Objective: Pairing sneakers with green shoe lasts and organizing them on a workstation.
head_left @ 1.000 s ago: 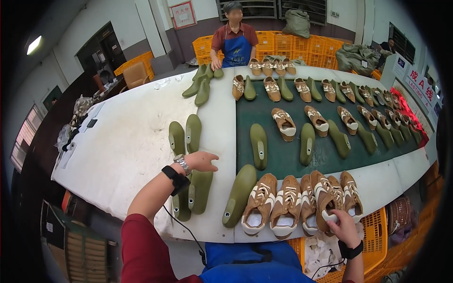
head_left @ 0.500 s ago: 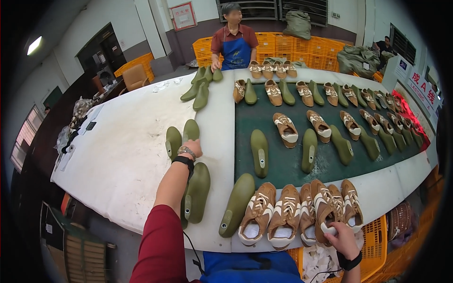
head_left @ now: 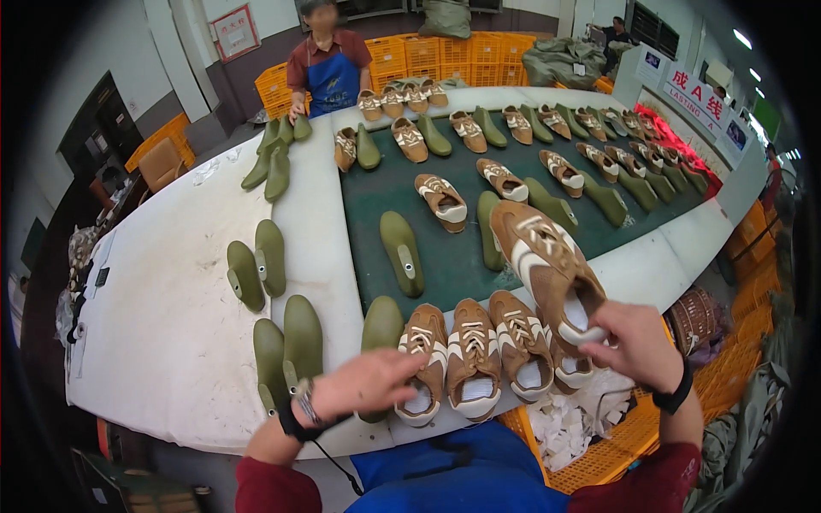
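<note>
My right hand grips the heel of a brown sneaker with white stripes and holds it tilted up, toe pointing away, above the table's front edge. Several matching sneakers stand in a row below it, toes pointing away and pale lining showing inside. My left hand reaches across from the left with its fingers stretched out and nothing in them, over the leftmost sneaker of that row. Whether it touches is unclear. Behind that hand a green shoe last is partly hidden. Two more lasts lie left of it.
A dark green belt carries rows of sneakers and lasts toward a red-lit machine. Another pair of lasts lies on the white tabletop. An orange crate with white paper stands below the front edge. A co-worker in a blue apron stands opposite.
My right hand has lifted a sneaker out of the front row. My left hand has left the far pair of lasts and come back to the near sneakers. The view has swung right.
</note>
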The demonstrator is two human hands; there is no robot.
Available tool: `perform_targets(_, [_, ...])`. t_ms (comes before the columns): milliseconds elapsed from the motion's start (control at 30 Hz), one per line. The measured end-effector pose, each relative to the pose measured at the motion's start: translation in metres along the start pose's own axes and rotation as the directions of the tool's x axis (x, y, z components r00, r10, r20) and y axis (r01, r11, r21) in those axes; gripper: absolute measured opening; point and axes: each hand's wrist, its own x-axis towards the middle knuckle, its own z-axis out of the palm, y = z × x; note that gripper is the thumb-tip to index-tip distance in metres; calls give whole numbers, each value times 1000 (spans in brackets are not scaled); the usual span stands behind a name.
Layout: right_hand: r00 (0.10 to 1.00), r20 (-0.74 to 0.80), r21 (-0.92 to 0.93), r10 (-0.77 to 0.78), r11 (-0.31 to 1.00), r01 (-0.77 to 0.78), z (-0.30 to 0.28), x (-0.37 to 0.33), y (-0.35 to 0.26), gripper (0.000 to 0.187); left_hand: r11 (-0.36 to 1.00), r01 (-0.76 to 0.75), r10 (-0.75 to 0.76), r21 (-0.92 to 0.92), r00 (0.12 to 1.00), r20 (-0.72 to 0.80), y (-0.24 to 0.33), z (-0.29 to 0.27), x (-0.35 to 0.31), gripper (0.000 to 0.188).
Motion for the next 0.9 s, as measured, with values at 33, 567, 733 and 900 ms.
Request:
perform_targets(33, [996,29,-111,-84,990,87,-6,15,-5,23,999,-33,33,-21,999,-14,9,13,-5,54])
perform_targets(567, [982,172,76,-73,995,61,246,381,-73,34,963,268,-205,35,810,-549,6,115,-38,43])
perform_targets(733, [972,231,34,44,998,-53,349,393,-46,35,965,261,-226,-9,816,-532,5,119,-31,41])
perform_targets(900, [949,312,404,-51,911,-84,324,385,-58,43,960,280,-225,20,810,-541,8,120,-34,43])
